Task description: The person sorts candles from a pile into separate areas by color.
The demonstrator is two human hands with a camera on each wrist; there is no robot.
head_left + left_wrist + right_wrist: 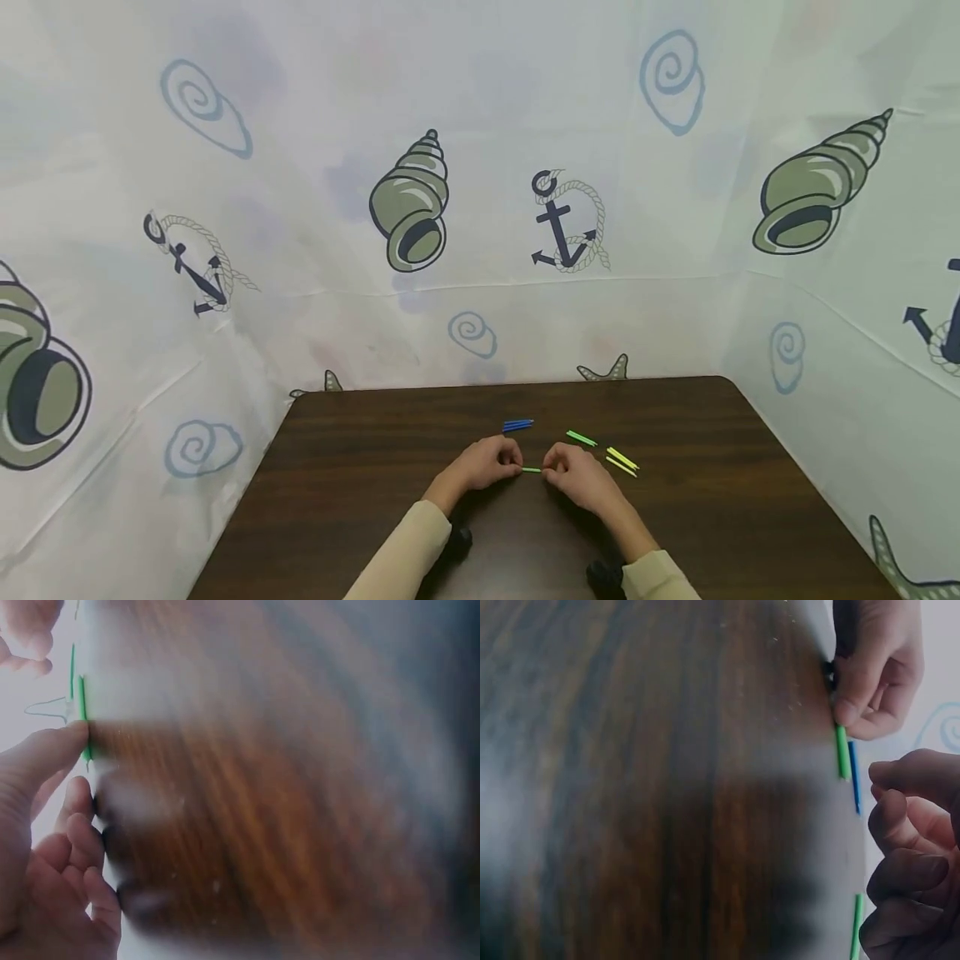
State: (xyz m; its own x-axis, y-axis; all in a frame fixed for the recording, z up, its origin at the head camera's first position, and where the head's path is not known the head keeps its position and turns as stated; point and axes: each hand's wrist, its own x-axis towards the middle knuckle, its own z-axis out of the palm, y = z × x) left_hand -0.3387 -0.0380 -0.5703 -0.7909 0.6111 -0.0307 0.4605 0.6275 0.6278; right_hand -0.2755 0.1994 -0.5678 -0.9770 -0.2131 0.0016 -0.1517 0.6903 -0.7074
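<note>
A short, thin green stick point(531, 470) lies crosswise on the dark wooden table, between the two hands. My left hand point(487, 461) pinches its left end between thumb and fingers; the right wrist view shows the thumb and finger meeting on the green stick point(843, 754). At the stick's right end is my right hand point(581, 475). In the right wrist view the right hand point(915, 855) has loosely bent fingers, holds nothing and stands a little apart from the stick. The left thumb covers part of the green stick point(82, 697) in the left wrist view.
Blue sticks point(517, 425) lie beyond the hands on the table point(360, 467). Farther right are green sticks point(582, 437) and several yellow sticks point(622, 462). A white cloth point(495, 83) printed with shells and anchors hangs behind and along the sides.
</note>
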